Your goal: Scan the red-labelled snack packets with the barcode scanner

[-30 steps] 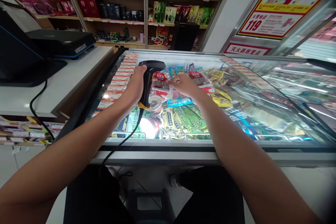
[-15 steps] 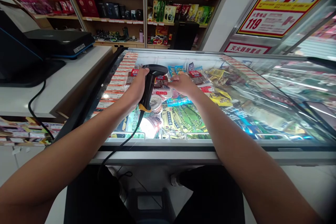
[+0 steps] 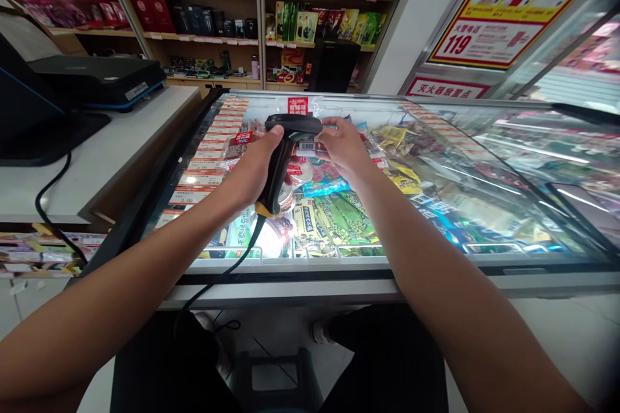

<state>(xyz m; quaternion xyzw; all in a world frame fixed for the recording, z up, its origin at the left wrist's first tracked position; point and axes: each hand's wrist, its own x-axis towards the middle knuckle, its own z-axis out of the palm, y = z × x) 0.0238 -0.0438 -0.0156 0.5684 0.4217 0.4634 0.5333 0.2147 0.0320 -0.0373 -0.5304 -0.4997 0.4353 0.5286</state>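
Note:
My left hand (image 3: 261,158) is wrapped round the grip of a black and yellow barcode scanner (image 3: 278,164), its head pointing to the right. A cable runs from the grip down toward my lap. My right hand (image 3: 345,144) pinches the right side of a clear snack packet (image 3: 298,105) with a red label, raised upright behind the scanner head. Its white barcode (image 3: 307,146) shows just below the scanner head, between my hands. The scanner hides the packet's middle. A similar red-labelled packet (image 3: 242,139) lies on the glass left of the scanner.
Beneath is a glass-topped freezer (image 3: 339,261) with colourful packets inside and price labels (image 3: 191,196) along its left. A white counter (image 3: 140,135) with a black device (image 3: 99,80) stands at left. Stocked shelves (image 3: 194,39) stand behind; a stool (image 3: 276,377) is below.
My right hand has lifted and tilted the snack packet up, so its barcode now faces the scanner. The scanner in my left hand has shifted slightly, its head nearer my right hand.

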